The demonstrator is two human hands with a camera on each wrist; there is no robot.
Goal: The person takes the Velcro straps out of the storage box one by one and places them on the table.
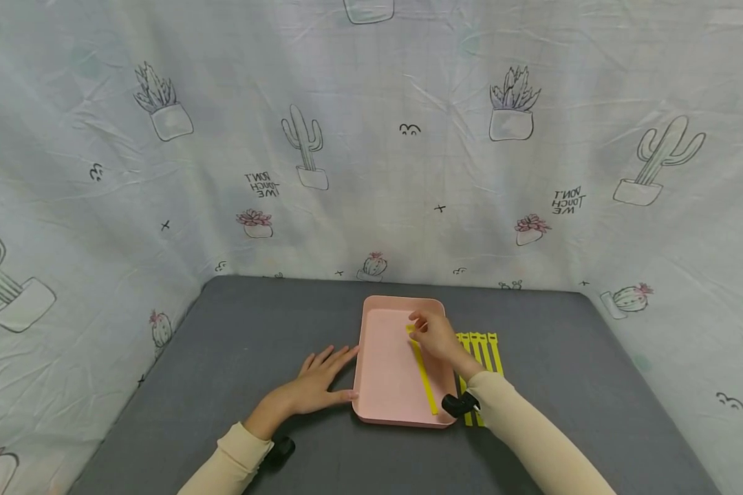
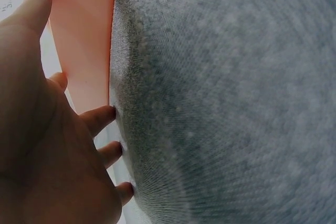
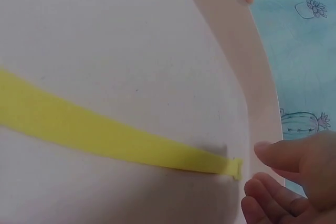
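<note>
A shallow pink tray (image 1: pixel 384 371) lies on the grey tabletop in the head view. One yellow strip (image 1: pixel 426 381) is inside it, slanting lengthwise; a small notched end shows in the right wrist view. My right hand (image 1: pixel 436 335) hovers over the strip's far end. Its thumb (image 3: pixel 278 153) and loosely bent fingers stand apart in the right wrist view, with nothing seen between them. With fingers spread, my left hand (image 1: pixel 312 386) touches the tray's left side; in the left wrist view the thumb lies against the pink wall (image 2: pixel 81 30).
Several more yellow strips (image 1: pixel 494 350) lie side by side just right of the tray, partly behind the right forearm. A pale curtain (image 1: pixel 371 151) with cactus drawings hangs behind and beside the table (image 1: pixel 272 316). Both wrists carry black cameras.
</note>
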